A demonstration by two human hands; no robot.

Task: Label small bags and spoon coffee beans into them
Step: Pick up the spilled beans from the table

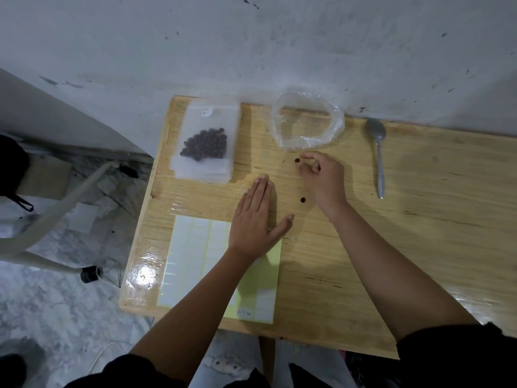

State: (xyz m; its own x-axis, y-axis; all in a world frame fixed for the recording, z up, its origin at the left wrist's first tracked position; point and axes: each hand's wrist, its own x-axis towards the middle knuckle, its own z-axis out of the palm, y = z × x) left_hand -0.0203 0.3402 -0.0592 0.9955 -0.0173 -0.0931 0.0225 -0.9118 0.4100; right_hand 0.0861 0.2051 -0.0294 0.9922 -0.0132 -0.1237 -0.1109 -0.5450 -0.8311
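A stack of small clear bags (204, 169) lies at the table's far left. The top bag holds a heap of coffee beans (205, 144) and carries a small white label (207, 112). My left hand (256, 219) presses flat on the table, its wrist over the label sheet (193, 259). My right hand (321, 177) has curled fingers, and its thumb and forefinger pinch a single coffee bean (297, 160) just in front of a large, crumpled clear plastic bag (334, 127). Another loose bean (302, 199) lies beside my right wrist. A metal spoon (378, 152) lies to the right, untouched.
The wooden table (419, 233) stands against a grey wall (251, 51). Off its left edge, a white chair frame (64, 203) stands over a marbled floor (56, 317). The table's right half is bare wood.
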